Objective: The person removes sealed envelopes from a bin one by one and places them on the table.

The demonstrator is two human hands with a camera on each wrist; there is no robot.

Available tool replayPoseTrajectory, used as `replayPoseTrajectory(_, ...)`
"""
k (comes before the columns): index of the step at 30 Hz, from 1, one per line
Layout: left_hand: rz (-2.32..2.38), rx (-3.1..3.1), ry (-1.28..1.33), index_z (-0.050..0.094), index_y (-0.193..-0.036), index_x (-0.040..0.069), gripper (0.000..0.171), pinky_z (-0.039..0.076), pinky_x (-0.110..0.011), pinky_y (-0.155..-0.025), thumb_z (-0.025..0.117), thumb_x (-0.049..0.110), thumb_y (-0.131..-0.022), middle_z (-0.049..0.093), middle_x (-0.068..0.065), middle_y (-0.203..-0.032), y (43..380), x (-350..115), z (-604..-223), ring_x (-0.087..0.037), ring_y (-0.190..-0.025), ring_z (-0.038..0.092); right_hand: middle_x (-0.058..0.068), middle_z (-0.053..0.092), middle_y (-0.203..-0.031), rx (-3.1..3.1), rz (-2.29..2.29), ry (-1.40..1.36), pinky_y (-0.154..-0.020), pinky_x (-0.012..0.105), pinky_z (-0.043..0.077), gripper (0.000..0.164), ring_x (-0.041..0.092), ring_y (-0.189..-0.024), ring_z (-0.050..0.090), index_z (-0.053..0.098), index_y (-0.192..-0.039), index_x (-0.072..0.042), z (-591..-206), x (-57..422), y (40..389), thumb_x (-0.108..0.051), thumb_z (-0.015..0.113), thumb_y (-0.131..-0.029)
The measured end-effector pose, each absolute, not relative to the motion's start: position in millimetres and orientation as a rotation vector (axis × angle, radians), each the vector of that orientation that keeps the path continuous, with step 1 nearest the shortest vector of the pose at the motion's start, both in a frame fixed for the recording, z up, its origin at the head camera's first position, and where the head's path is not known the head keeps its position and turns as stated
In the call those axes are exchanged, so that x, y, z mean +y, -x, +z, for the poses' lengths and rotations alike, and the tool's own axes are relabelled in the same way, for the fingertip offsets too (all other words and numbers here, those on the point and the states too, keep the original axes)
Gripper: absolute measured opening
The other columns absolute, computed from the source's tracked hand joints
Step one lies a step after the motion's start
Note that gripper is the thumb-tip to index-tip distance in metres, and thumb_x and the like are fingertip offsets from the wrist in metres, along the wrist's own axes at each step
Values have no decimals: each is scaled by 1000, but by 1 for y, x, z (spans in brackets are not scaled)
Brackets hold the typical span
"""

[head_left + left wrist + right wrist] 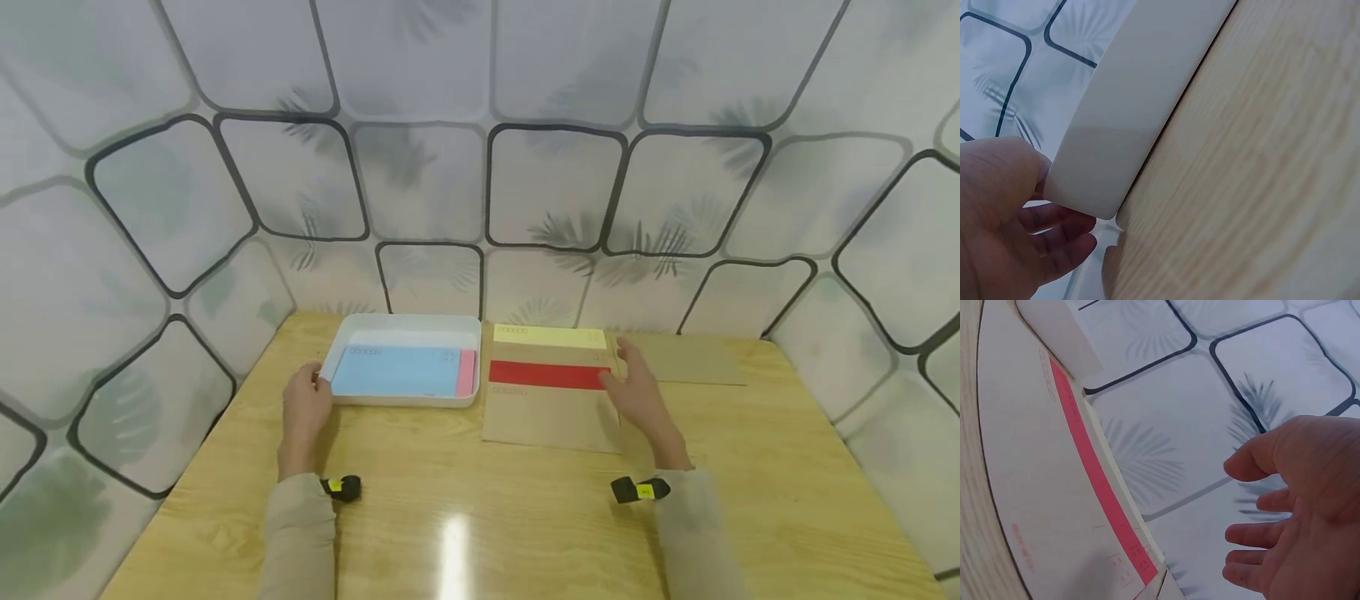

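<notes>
A white tray (405,330) sits at the back left of the table, with a blue envelope (397,371) and a pink envelope (466,372) lying in it. My left hand (306,408) holds the tray's left end, thumb at the rim; in the left wrist view its fingers (1072,244) curl by the tray's outer corner (1094,169). Right of the tray overlap a yellow envelope (547,337), a red envelope (547,375) and brown envelopes (551,421). Beside their right edge is my right hand (643,400), fingers loosely spread, holding nothing in the right wrist view.
Another flat brown sheet or envelope (693,360) lies at the back right, behind my right hand. A patterned curtain (427,183) rises along the back and sides of the wooden table (487,517).
</notes>
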State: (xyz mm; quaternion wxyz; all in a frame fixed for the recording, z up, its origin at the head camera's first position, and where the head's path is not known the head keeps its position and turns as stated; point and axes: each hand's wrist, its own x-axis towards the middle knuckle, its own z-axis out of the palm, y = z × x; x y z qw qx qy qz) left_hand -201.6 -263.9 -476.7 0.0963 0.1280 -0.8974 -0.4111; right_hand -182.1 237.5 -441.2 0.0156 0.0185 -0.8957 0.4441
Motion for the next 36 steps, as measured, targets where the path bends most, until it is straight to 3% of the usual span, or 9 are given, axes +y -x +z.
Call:
replayPoseTrajectory(5,-1187,-2660,-385,46,-141,-7,44,45,-54,-94,34,6,-101,52,-31,-131,202,-262,-480,-39,-112,52,32,26,-155,-2801,1317,-82,-111,65,27,69,52,-140,27,13,-157,1,-441,243,177,-19,48,-101)
replayPoseTrajectory(36,-1172,-2682,-340,43,-142,-10,43,45,-55,-95,34,5,-103,52,-33,-130,200,-260,-480,-41,-114,52,35,26,-153,-2835,1321,-96,-110,66,27,64,52,-141,26,17,-154,6,-437,263,162,-15,47,-102)
